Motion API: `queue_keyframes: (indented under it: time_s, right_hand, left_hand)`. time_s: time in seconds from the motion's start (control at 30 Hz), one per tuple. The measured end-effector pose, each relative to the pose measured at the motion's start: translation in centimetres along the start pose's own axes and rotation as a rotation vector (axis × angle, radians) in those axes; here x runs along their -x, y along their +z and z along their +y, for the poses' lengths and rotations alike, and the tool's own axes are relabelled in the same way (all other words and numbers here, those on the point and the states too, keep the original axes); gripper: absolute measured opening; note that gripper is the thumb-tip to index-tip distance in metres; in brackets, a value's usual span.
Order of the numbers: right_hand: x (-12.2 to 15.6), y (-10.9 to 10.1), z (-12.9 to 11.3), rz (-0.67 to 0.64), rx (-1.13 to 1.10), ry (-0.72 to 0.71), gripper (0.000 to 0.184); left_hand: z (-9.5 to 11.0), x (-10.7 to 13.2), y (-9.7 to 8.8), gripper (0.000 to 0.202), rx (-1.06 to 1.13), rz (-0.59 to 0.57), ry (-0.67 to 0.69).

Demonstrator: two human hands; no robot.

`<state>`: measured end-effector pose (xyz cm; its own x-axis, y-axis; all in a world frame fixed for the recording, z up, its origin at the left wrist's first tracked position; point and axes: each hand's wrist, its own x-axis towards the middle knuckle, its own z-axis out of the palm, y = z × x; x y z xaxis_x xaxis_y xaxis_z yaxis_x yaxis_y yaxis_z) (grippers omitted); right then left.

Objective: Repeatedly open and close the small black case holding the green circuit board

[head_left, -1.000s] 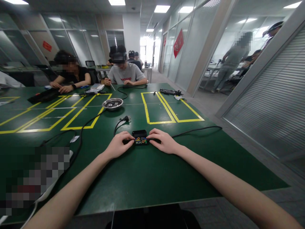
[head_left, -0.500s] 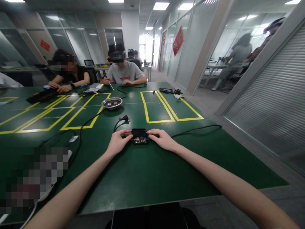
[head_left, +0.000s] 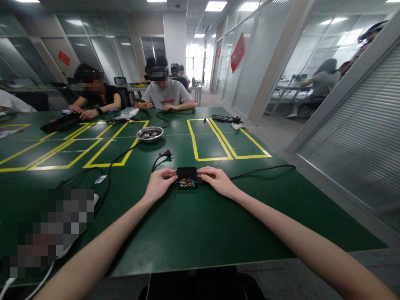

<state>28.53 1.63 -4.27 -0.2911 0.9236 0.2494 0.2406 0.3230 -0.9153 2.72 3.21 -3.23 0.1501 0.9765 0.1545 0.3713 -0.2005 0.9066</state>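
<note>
A small black power adapter (head_left: 186, 177) lies on the green table (head_left: 193, 233) with its case open, showing a circuit board with coloured parts. My left hand (head_left: 159, 184) grips its left end with curled fingers. My right hand (head_left: 218, 181) grips its right end the same way. A black cable (head_left: 262, 169) runs off from the adapter to the right. Another black cable with a plug (head_left: 165, 155) lies just behind the adapter.
A metal dish (head_left: 150, 133) with small parts stands behind, among yellow tape rectangles (head_left: 218, 143). Black cables (head_left: 106, 175) trail at left. Two seated people work at the far edge. A black tool (head_left: 223, 118) lies far right. The table's near edge is close to me.
Both hands keep hold of the adapter and have barely shifted. The view has drifted slightly, and a person behind the glass on the right has moved on.
</note>
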Motion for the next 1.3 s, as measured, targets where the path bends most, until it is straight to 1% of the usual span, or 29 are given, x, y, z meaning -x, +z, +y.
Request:
queue_keyframes:
  time_s: [0.3, 0.47, 0.57, 0.77, 0.9, 1.07, 1.17, 1.3]
  right_hand:
    - [0.2, -0.6, -0.3, -0.007, 0.011, -0.008, 0.021]
    - [0.4, -0.8, -0.6, -0.017, -0.003, -0.011, 0.023]
    - [0.5, -0.8, -0.8, -0.018, 0.029, -0.024, 0.023]
    - [0.6, -0.8, -0.9, -0.028, 0.067, -0.033, 0.023]
    - [0.7, -0.8, -0.9, -0.032, 0.073, -0.059, 0.024]
    - [0.8, -0.7, -0.9, -0.054, 0.06, -0.024, 0.025]
    - [0.8, -0.6, -1.0, -0.066, 0.1, -0.044, 0.024]
    - [1.0, -0.4, -1.3, -0.052, 0.183, -0.071, 0.021]
  left_hand:
    - [0.3, 0.3, -0.2, 0.025, 0.013, -0.047, 0.055]
    - [0.5, 0.5, -0.5, 0.02, -0.034, -0.01, 0.082]
    - [0.9, 0.6, -0.7, 0.019, -0.082, -0.011, 0.088]
    - [1.6, 0.9, -1.0, 0.022, -0.113, -0.038, 0.09]
    - [1.7, 1.0, -1.0, 0.026, -0.122, -0.043, 0.089]
    - [1.7, 1.1, -0.9, 0.025, -0.143, -0.055, 0.104]
    - [1.8, 1.1, -0.8, 0.023, -0.162, -0.068, 0.12]
    - [1.7, 1.2, -0.7, 0.024, -0.182, -0.084, 0.143]
